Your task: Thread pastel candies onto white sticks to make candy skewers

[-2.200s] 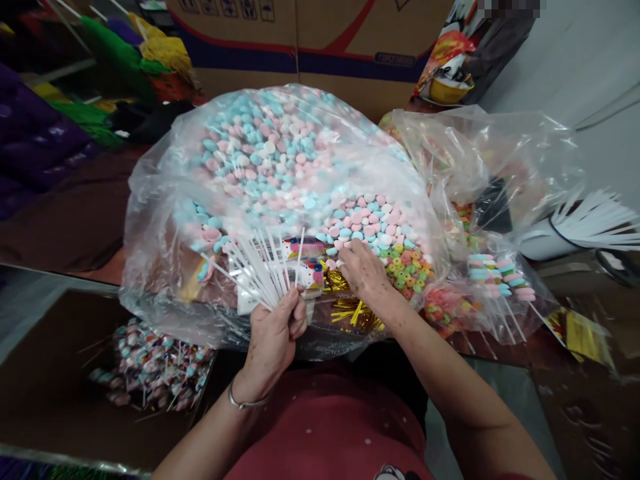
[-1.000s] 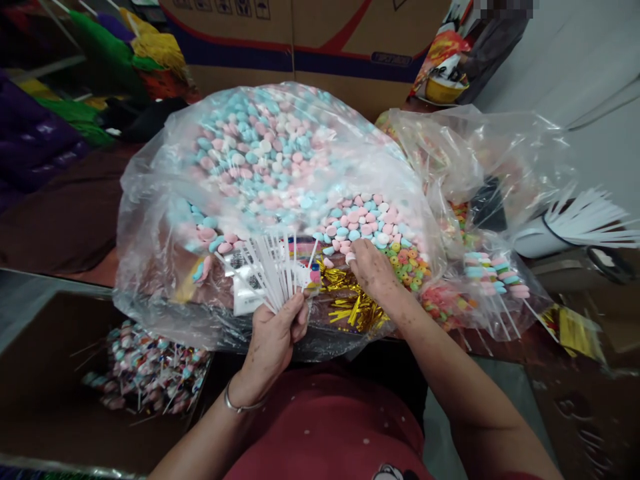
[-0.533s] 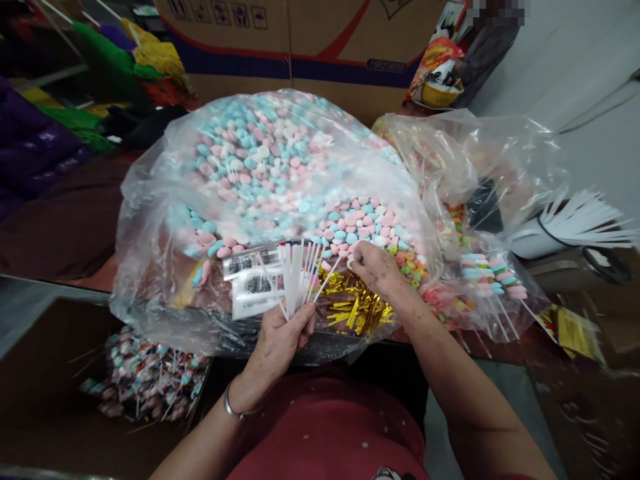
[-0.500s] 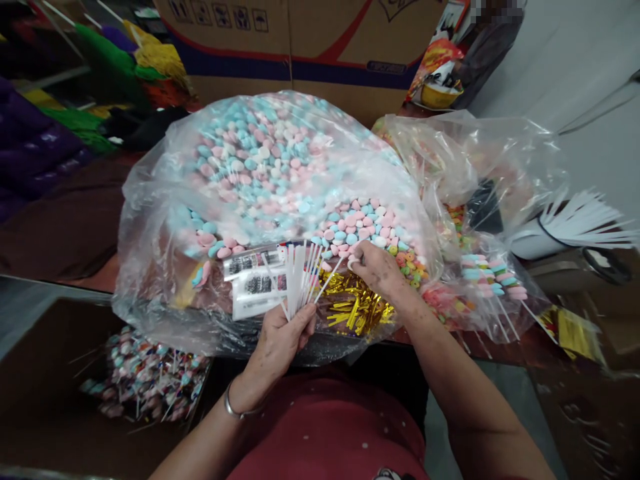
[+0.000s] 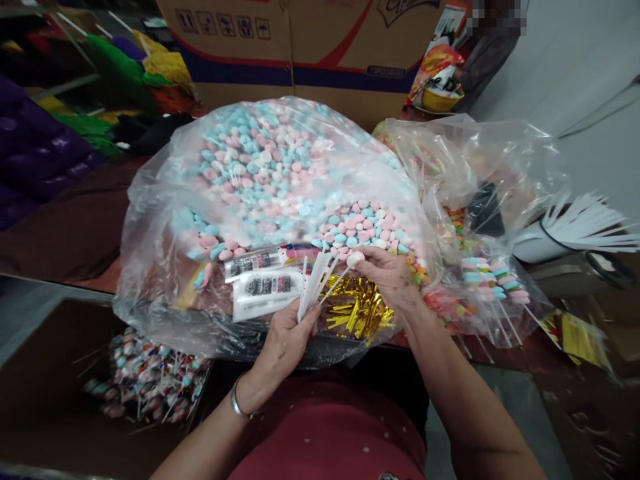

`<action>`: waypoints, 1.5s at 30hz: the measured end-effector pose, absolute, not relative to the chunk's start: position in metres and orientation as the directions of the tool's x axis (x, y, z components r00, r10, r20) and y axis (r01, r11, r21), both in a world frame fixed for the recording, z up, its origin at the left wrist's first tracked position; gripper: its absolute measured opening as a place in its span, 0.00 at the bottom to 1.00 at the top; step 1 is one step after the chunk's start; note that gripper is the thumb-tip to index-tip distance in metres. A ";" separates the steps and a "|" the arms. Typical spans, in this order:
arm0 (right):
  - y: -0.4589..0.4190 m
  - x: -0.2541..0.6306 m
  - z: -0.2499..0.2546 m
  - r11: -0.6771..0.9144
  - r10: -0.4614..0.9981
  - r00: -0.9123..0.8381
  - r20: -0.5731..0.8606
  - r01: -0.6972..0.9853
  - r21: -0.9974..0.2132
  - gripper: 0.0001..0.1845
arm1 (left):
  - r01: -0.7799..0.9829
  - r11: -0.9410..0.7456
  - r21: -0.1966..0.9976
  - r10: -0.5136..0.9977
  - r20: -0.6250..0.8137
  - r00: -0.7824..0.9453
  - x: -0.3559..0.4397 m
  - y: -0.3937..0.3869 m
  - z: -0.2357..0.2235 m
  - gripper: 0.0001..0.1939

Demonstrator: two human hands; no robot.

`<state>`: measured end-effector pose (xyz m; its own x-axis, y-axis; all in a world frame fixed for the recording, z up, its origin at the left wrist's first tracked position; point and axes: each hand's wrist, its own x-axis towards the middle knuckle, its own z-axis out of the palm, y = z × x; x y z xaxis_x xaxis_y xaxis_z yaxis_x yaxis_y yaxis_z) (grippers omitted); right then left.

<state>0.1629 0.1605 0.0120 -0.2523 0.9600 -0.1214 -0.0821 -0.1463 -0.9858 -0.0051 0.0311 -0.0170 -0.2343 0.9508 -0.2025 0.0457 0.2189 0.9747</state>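
Sticks (image 5: 314,288) gripped in L hand (image 5: 287,337); one slants up-right, tip nr white candy (image 5: 355,259) pinched in R hand (image 5: 395,279), contact unclear; R hand nearer candy pile (image 5: 364,223).

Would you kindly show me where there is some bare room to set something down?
The brown cover seems the freest patch, between the purple bundle and the large clear bag. It is crowded around the left hand and right hand, with printed packets, gold strips and pastel candies.
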 end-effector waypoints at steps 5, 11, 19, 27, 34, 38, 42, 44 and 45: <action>0.160 0.163 0.002 -0.113 0.956 -0.283 -0.077 -0.115 -0.987 0.20 | 0.131 0.230 0.964 0.955 -0.198 -0.220 -0.005 0.032 -0.013 0.18; 0.161 0.170 -0.003 0.248 0.926 -0.313 0.210 0.088 -0.965 0.13 | 0.165 0.215 0.963 0.963 -0.181 -0.200 -0.006 0.033 -0.013 0.17; 0.157 0.172 -0.006 0.564 0.796 -0.417 0.440 0.245 -0.789 0.13 | 0.098 0.204 0.974 0.959 -0.179 -0.221 -0.005 0.032 -0.025 0.17; 0.152 0.180 0.010 0.286 0.891 -0.393 0.226 0.099 -0.953 0.12 | 0.027 0.154 0.988 0.973 -0.147 -0.179 -0.007 0.032 -0.035 0.19; 0.144 0.172 0.003 -0.007 0.970 -0.245 0.007 -0.057 -0.998 0.16 | 0.035 0.116 0.993 0.977 -0.107 -0.182 -0.009 0.030 -0.040 0.18; 0.143 0.170 0.008 0.002 0.961 -0.275 0.007 -0.018 -1.000 0.16 | 0.037 0.111 0.993 0.978 -0.103 -0.182 -0.009 0.030 -0.039 0.18; 0.142 0.170 0.009 0.036 0.954 -0.298 0.032 0.009 -0.999 0.15 | 0.047 0.136 0.990 0.970 -0.123 -0.208 -0.007 0.031 -0.034 0.20; 0.141 0.170 0.008 0.020 0.953 -0.303 0.013 0.020 -1.000 0.16 | 0.050 0.151 0.987 0.965 -0.136 -0.224 -0.006 0.031 -0.033 0.19; 0.141 0.171 0.007 0.041 0.950 -0.311 0.029 0.033 -0.999 0.17 | 0.047 0.154 0.987 0.963 -0.139 -0.233 -0.005 0.031 -0.033 0.19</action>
<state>0.1711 0.1412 0.0073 -0.3111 0.9499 0.0286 0.0328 0.0408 -0.9986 -0.0055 0.0312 -0.0331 -0.2328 0.9625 -0.1393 0.0471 0.1542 0.9869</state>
